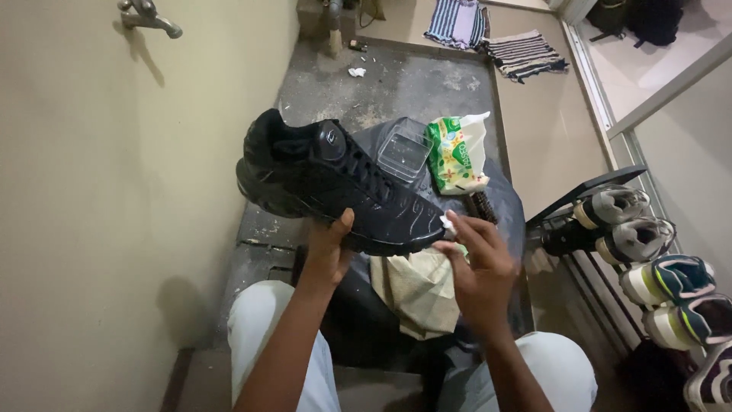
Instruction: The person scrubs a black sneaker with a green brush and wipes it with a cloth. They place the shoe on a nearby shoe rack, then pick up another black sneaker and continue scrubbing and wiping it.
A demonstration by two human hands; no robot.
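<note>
Pale trousers (267, 336) are seen closest, on 2 bent knees. Between them a tan cloth (418, 288) is laid. A black shoe (335, 187) is held up from below by the left hand (328, 252), fingers closed on its sole. A small white wipe (447, 224) is pinched in the right hand (480, 267) and pressed on the toe. Behind, a clear box (404, 149), a green pack (454, 155) and a brush (482, 206) are seen. More shoes (648, 259) are kept on a rack at the right.
</note>
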